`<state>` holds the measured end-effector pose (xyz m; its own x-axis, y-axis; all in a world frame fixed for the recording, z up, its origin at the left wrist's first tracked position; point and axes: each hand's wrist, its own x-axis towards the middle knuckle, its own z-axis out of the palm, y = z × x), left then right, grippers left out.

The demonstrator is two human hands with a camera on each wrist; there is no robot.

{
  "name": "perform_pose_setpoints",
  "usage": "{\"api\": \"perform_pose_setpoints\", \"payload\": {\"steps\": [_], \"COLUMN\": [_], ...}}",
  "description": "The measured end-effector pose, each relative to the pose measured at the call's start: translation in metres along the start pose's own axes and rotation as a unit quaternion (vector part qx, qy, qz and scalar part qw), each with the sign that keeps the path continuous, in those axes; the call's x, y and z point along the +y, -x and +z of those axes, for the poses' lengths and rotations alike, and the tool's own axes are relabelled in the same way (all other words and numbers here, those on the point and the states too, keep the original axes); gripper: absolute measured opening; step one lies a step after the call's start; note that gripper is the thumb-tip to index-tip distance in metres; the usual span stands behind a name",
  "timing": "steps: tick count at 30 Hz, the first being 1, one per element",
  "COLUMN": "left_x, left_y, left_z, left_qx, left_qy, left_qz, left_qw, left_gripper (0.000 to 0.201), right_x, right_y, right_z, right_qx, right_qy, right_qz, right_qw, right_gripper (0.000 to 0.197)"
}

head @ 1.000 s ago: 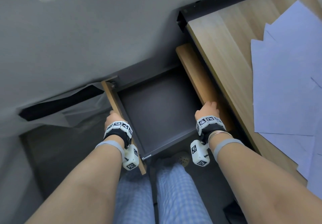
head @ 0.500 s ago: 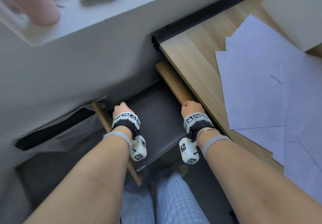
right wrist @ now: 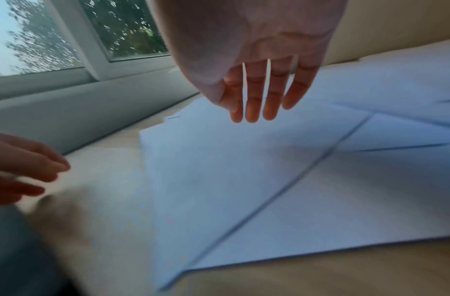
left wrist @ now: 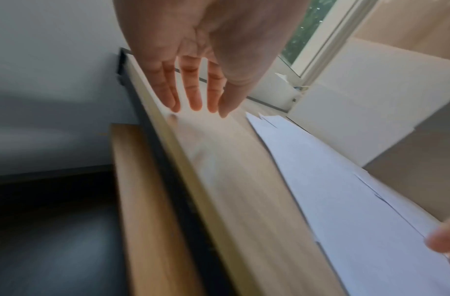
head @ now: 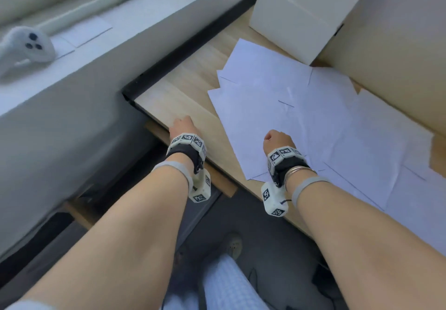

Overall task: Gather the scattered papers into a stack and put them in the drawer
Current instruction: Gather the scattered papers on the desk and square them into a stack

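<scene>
- Below the desk edge, nearest the person, the drawer (head: 226, 186) stands pulled out; only its wooden front and a strip of dark inside show, the rest being hidden by the forearms, so I cannot tell whether anything lies in it.
- At the desk's near-left corner the left hand (head: 181, 126) hovers over bare wood, fingers (left wrist: 193, 94) straight and loosely spread, grasping nothing; whether the tips touch the desk (head: 169, 102) I cannot tell.
- Just to its right the right hand (head: 276, 140) hangs over the near sheets, fingers (right wrist: 254, 104) straight and close together, also grasping nothing and seemingly just clear of the paper.
- Under and beyond that hand the papers (head: 301, 126) lie flat on the desk, fanned and overlapping at odd angles, reaching from the near edge back to the boxes. None is gathered yet.
- Handling, as I judge it: the sheets are thin, light and limp, slick on one another and on the wood, easy to crease. Flat palms could sweep them inward from the outer edges; once they overlap, the pile could be pinched along one long side and tapped square.
- A sheet lying dead flat gives little to catch; sliding it over the desk edge would free a side for the thumb.
- Farthest off, a white box (head: 304, 8) and a larger tan box (head: 395, 44) stand shut at the back of the desk, touching the far sheets; their contents are not shown.
</scene>
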<state>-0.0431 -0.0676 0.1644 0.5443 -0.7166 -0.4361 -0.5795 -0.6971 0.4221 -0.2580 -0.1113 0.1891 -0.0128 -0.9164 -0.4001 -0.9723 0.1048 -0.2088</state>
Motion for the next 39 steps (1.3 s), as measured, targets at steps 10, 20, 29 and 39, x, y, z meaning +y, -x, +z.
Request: {"api": "perform_pose_setpoints", "payload": {"steps": [10,20,29,39], "left_x": [0.109,0.174,0.202,0.205], "left_y": [-0.022,-0.014,-0.004,-0.004], "left_z": [0.076,0.134,0.149,0.155], "left_qx": [-0.011,-0.054,-0.058,-0.066], "left_qy": [-0.096,-0.177,-0.14,-0.16], "left_qz": [0.114,0.21,0.274,0.168], "left_qw": [0.989,0.96,0.95,0.97], "left_gripper": [0.041,0.047,0.041,0.051], "right_x": [0.154,0.211,0.232,0.277], "right_y": [-0.029,-0.044,-0.056,-0.069], "right_z": [-0.033,-0.042,-0.063,-0.069], "right_qx": [0.001,-0.005,0.024,-0.062], "right_qy": [0.012,-0.027,-0.069,-0.093], "right_qz": [0.137,0.084,0.064,0.321], "right_qw": [0.99,0.996,0.995,0.941], "right_gripper": [0.051,0.043,0.034,0.102]}}
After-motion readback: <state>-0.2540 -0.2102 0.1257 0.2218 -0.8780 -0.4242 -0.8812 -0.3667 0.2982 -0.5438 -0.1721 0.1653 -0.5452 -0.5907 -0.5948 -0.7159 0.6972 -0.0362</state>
